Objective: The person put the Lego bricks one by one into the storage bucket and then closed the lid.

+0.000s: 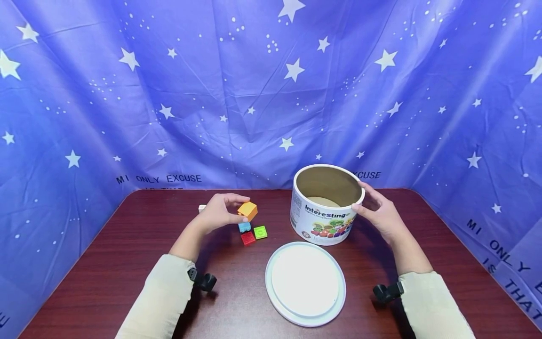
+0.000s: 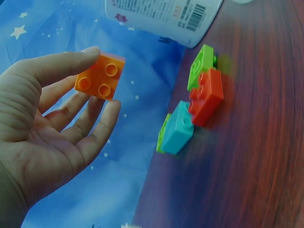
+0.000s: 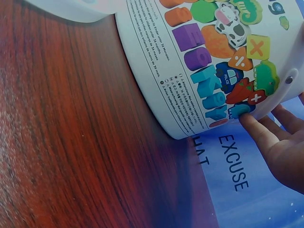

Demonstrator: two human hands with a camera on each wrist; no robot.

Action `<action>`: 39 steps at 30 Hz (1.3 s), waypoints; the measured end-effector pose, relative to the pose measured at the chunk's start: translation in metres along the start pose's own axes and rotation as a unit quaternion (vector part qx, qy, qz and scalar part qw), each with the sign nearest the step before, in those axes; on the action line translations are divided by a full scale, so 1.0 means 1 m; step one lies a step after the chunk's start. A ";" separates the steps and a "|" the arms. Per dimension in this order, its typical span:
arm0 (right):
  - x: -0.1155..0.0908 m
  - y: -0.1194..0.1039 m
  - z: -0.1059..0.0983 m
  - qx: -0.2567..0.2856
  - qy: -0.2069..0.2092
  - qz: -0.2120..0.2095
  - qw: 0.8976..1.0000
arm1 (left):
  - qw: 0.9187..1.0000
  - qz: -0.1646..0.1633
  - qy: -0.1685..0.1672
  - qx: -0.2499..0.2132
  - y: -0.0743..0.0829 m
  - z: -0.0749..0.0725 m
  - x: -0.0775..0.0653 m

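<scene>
My left hand (image 1: 218,214) pinches an orange toy building block (image 1: 247,211) between thumb and fingers, held up above the table. Studs on the block (image 2: 104,78) face the left wrist camera. Below it lie a blue block (image 1: 244,227), a red block (image 1: 248,238) and a green block (image 1: 260,232); another green piece (image 2: 163,134) peeks out behind the blue one in the left wrist view. At the right, my right hand (image 1: 381,214) holds the rim of a white printed bucket (image 1: 302,219), thumb on the outer wall (image 3: 161,95). The bucket stands upright without its lid.
A round white lid (image 1: 306,287) lies flat on the dark red wooden table (image 1: 237,301), in front of the bucket. Behind my left hand a small white piece (image 1: 202,207) shows partly. A blue star-patterned cloth (image 1: 254,94) hangs along the table's back and sides.
</scene>
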State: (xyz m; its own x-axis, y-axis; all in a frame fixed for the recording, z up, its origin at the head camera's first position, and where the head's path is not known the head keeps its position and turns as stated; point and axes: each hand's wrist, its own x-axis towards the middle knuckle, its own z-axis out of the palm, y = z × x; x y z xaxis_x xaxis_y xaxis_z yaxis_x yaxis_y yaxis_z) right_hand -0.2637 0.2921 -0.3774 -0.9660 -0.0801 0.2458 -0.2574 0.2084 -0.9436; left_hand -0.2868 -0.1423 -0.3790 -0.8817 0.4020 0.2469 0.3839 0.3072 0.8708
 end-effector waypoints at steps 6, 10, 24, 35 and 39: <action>0.000 -0.002 0.001 0.000 -0.003 -0.001 1.000 | 1.000 0.005 -0.012 0.010 0.007 0.007 0.009; -0.001 -0.001 0.000 0.005 -0.002 -0.002 1.000 | 1.000 -0.005 -0.017 0.024 0.016 0.012 0.014; -0.001 -0.002 0.000 -0.001 0.000 0.001 1.000 | 0.999 0.018 -0.033 -0.018 0.041 0.022 0.030; -0.001 -0.001 0.000 0.000 -0.003 0.004 1.000 | 0.998 0.030 -0.046 -0.013 0.060 0.031 0.042; -0.001 -0.001 0.000 -0.002 -0.003 0.006 1.000 | 0.998 0.041 -0.047 0.009 0.066 0.036 0.047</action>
State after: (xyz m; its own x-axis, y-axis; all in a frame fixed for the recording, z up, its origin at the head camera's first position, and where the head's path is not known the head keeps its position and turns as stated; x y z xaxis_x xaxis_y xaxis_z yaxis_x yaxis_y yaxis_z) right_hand -0.2626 0.2922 -0.3761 -0.9691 -0.0830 0.2323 -0.2450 0.2133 -0.9458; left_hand -0.2930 -0.0720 -0.3250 -0.8177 0.5057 0.2750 0.4595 0.2858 0.8409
